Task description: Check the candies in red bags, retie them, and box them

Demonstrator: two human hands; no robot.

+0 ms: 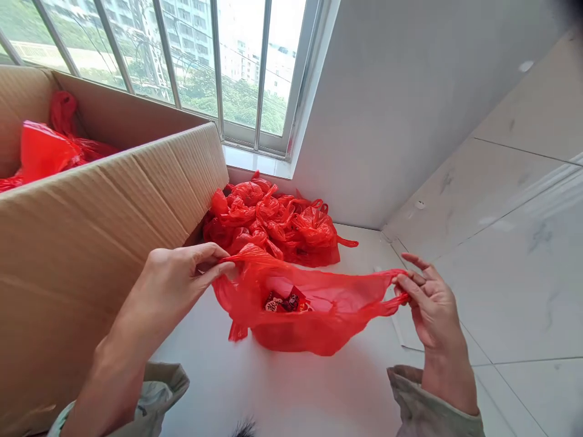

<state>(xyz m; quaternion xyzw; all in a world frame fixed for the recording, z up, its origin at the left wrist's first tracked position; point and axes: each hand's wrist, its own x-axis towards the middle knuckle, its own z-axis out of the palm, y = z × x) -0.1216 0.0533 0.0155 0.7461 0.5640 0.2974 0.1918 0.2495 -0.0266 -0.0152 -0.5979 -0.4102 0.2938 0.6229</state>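
A red plastic bag [314, 332] is stretched wide between my two hands above the white surface. My left hand [182, 273] pinches its left edge between thumb and fingers. On the other side, my right hand [428, 297] grips the handle loops, with the index finger raised off the plastic. Through the bag's mouth, several small printed packets [289, 301] in dark red and black show inside. What the packets contain cannot be made out.
Behind the bag lies a heap of knotted red plastic bags [273, 218] against the wall. A large cardboard box [113, 200] stands on the left, with more red plastic [50, 152] in it. A barred window [241, 73] is at the back; marble-look tiles [514, 243] cover the right side.
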